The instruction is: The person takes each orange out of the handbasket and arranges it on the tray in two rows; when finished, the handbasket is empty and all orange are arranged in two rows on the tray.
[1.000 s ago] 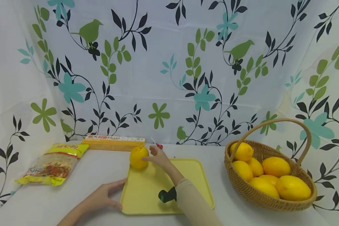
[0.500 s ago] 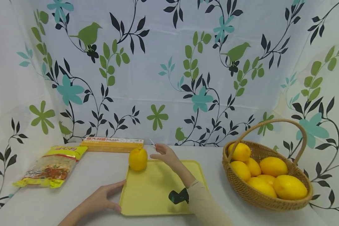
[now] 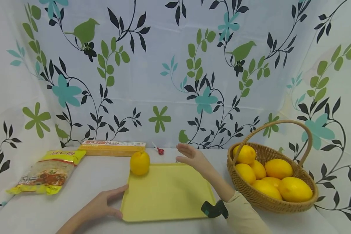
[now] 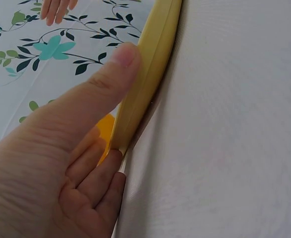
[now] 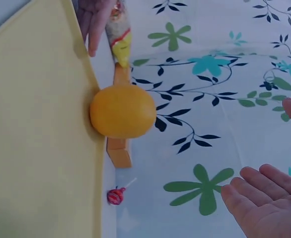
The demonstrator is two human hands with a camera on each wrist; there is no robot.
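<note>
On the table lies a pale yellow tray (image 3: 166, 195). My left hand (image 3: 102, 206) is at its left edge, thumb and fingers spread along the rim; in the left wrist view the thumb (image 4: 103, 82) lies by the rim, with the fingertips farther along it. An orange-yellow, lemon-like fruit (image 3: 139, 163) sits at the tray's back left corner. My right hand (image 3: 194, 159) is held over the back right of the tray, apart from the fruit, fingers extended and holding nothing. The right wrist view has the fruit (image 5: 123, 111) between the two hands.
A wicker basket (image 3: 251, 195) of several lemons stands to the right. Behind the tray are a red lollipop (image 3: 161, 151) and a long pasta box (image 3: 114, 149). A yellow-ended food packet (image 3: 51, 172) lies at the left. A patterned curtain (image 3: 175, 81) backs the table.
My right hand has left the fruit, moving right across the tray, its fingers straightening. The lollipop behind now shows fully. Fruit and left hand keep their places at the tray; the head view shifted slightly.
</note>
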